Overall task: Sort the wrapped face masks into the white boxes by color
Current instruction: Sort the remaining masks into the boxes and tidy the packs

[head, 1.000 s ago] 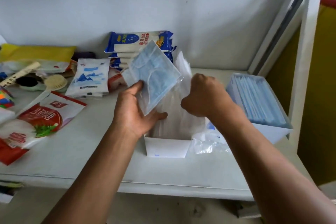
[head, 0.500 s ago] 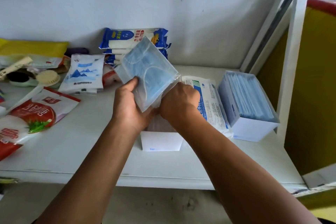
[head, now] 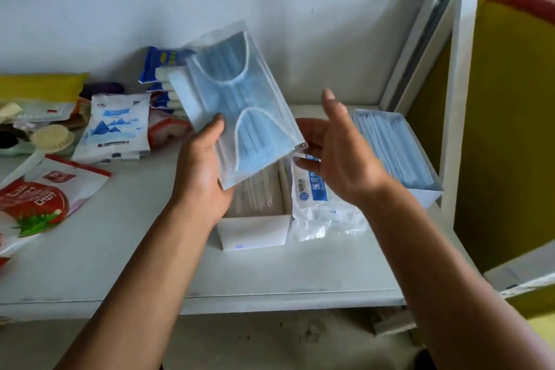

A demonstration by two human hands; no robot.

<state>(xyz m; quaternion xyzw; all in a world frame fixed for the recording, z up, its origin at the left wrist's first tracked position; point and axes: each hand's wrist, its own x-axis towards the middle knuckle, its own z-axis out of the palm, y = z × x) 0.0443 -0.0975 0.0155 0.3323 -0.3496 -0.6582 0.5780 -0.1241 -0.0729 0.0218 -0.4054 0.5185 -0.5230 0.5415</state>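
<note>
My left hand (head: 200,170) grips a blue face mask in clear wrap (head: 240,108), held up tilted above the near white box (head: 253,231), which holds white wrapped masks standing on edge. My right hand (head: 336,153) is open, its fingers spread just right of the mask's lower corner; whether a fingertip touches the wrap I cannot tell. A second white box (head: 429,195) at the right is filled with blue wrapped masks.
A white and blue mask pack (head: 318,195) lies between the two boxes. Tissue packs (head: 115,129), a red snack bag (head: 39,201) and a brush (head: 51,138) crowd the left of the white shelf (head: 120,264). A yellow panel (head: 507,129) stands at the right.
My right hand has come off the stack in the near box and opened beside the blue mask. My left hand has lifted the mask higher and turned it to face me.
</note>
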